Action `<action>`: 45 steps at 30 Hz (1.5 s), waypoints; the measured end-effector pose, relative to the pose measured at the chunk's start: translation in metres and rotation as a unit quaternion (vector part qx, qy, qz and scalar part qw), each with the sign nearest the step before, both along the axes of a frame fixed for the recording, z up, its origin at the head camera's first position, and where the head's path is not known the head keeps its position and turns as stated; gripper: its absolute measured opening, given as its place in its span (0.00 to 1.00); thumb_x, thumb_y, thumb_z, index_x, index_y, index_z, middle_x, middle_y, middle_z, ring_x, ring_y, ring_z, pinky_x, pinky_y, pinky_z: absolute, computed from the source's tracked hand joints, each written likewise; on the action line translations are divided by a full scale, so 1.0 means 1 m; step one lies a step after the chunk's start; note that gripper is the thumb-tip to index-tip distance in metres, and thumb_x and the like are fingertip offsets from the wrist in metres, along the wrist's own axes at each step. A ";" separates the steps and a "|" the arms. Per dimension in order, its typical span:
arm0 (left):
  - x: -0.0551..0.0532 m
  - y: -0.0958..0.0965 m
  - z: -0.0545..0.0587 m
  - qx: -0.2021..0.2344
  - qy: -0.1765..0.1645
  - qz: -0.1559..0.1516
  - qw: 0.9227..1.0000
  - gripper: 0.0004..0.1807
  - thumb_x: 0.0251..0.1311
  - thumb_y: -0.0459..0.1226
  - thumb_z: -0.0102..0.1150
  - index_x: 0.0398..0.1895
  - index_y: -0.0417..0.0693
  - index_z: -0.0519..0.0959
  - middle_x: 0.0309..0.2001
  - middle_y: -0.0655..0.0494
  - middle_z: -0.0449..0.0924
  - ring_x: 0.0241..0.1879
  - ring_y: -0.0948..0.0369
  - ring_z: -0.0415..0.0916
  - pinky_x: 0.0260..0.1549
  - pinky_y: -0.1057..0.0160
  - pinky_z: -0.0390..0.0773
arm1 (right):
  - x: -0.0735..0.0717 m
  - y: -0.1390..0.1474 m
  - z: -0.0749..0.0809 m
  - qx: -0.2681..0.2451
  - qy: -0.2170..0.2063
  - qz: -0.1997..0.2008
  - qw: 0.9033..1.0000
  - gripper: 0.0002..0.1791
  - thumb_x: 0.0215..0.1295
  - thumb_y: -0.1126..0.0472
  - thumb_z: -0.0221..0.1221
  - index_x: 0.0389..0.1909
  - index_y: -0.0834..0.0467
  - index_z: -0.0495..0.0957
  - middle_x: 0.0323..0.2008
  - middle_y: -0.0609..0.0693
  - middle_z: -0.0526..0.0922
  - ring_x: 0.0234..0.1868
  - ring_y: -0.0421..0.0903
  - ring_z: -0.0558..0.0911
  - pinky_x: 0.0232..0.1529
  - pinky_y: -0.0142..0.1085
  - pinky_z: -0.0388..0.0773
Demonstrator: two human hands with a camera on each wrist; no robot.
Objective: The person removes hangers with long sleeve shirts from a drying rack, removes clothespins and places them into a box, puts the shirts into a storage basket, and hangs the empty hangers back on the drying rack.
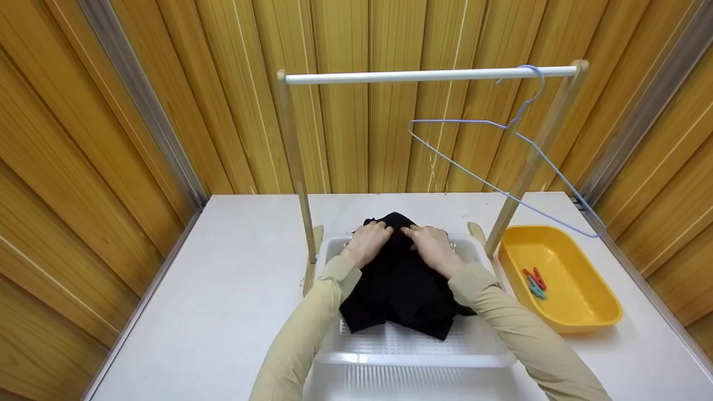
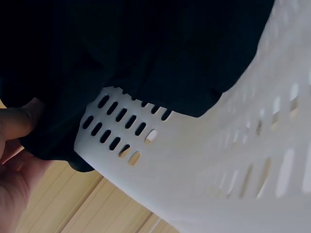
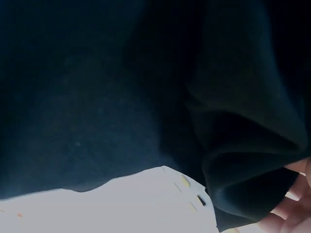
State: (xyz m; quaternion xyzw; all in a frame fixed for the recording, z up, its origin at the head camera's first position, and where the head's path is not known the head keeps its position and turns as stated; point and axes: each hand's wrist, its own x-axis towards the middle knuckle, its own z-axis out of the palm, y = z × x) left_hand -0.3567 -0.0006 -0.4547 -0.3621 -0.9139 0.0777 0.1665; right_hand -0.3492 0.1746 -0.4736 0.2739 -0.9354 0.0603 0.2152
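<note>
A piece of black clothing [image 1: 398, 284] hangs from both hands over the white plastic basket [image 1: 415, 361], its lower edges spread inside it. My left hand [image 1: 369, 242] pinches the cloth near its top left, thumb on one side and fingers on the other in the left wrist view. Opposite it, my right hand [image 1: 434, 248] grips the top right part of the same cloth. Folds of the black fabric [image 3: 97, 107] fill most of the right wrist view, with the right fingertips at its lower corner. The garment's exact kind cannot be told.
Behind the basket stands a rack with a white bar [image 1: 390, 76] on wooden posts. A blue wire hanger [image 1: 504, 192] hangs at its right end. To the right, a yellow tub [image 1: 579, 289] holds red and teal clothespins [image 1: 536, 283]. Wood-patterned walls surround the white table [image 1: 239, 278].
</note>
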 end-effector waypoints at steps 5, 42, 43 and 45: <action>-0.001 -0.001 0.003 0.017 -0.003 -0.010 1.000 0.07 0.56 0.29 0.53 0.37 0.42 0.78 0.35 0.49 0.76 0.34 0.54 0.75 0.29 0.60 0.76 | -0.001 -0.001 0.002 -0.014 0.046 0.012 0.999 0.03 0.53 0.67 0.58 0.27 0.60 0.79 0.18 0.49 0.76 0.16 0.51 0.75 0.16 0.44 0.70; 0.028 -0.004 0.075 0.099 0.088 -0.060 0.989 0.06 0.55 0.27 0.54 0.33 0.44 0.78 0.34 0.52 0.75 0.35 0.57 0.73 0.23 0.63 0.76 | 0.023 0.020 0.078 -0.161 0.120 0.092 0.975 0.15 0.46 0.81 0.57 0.33 0.62 0.82 0.34 0.53 0.82 0.35 0.52 0.81 0.34 0.42 0.76; 0.029 -0.004 0.078 0.103 0.090 -0.066 0.988 0.06 0.55 0.27 0.54 0.33 0.44 0.78 0.34 0.52 0.75 0.36 0.57 0.73 0.23 0.63 0.76 | 0.025 0.020 0.081 -0.165 0.124 0.097 0.974 0.15 0.46 0.81 0.58 0.33 0.62 0.82 0.34 0.54 0.82 0.35 0.52 0.81 0.34 0.42 0.76; 0.033 -0.006 0.084 0.109 0.092 -0.078 0.987 0.07 0.56 0.27 0.53 0.34 0.44 0.78 0.34 0.52 0.75 0.36 0.57 0.73 0.24 0.62 0.76 | 0.029 0.021 0.086 -0.171 0.133 0.106 0.970 0.15 0.45 0.80 0.59 0.32 0.62 0.82 0.33 0.54 0.82 0.34 0.52 0.81 0.34 0.42 0.76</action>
